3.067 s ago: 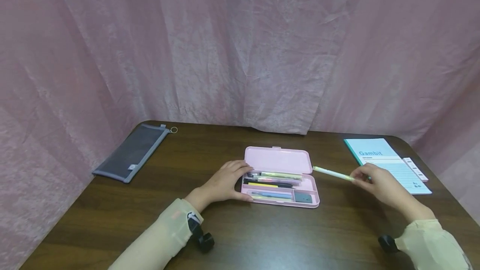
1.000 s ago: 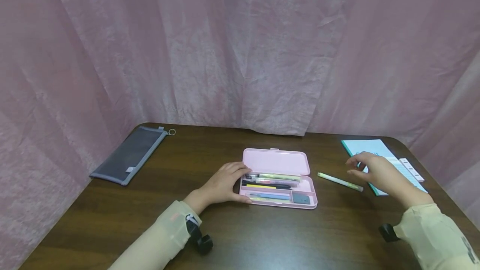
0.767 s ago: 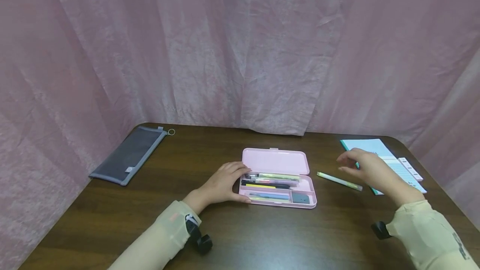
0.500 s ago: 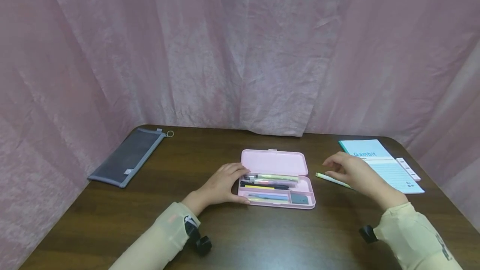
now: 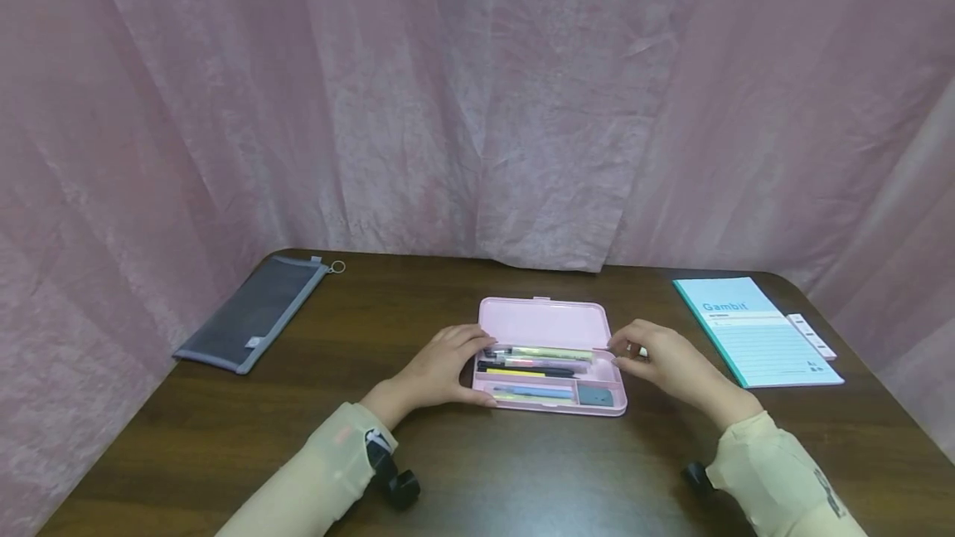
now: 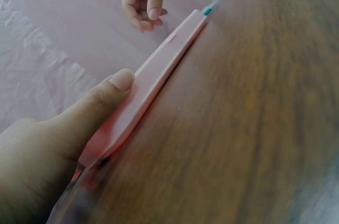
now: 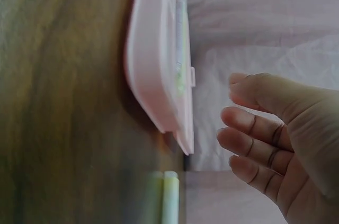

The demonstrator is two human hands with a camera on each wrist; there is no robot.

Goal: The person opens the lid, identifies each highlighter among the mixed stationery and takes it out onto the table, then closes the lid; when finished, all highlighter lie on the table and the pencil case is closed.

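A pink pencil case (image 5: 545, 323) lies on the table, its lid folded back. Inside it are several pens and pencils (image 5: 533, 370) and a dark grey eraser (image 5: 594, 395). The left hand (image 5: 436, 367) holds the case's left end, fingers at the back and the thumb (image 6: 114, 89) along the front side. Over the case's right end hovers the right hand (image 5: 667, 359), fingers loosely bent and nothing between them. A marker with light green ends (image 7: 170, 197) lies just right of the case; in the head view the right hand mostly covers it.
A grey mesh zip pouch (image 5: 257, 309) lies at the table's left. To the right are a light blue notebook (image 5: 761, 338) and a small white box-like item (image 5: 811, 336) beside it. A pink curtain (image 5: 477, 106) hangs behind the table.
Earlier the right hand held the marker, then let it go on the table beside the case. The hand has since moved left, over the case's right end. The left hand has stayed put.
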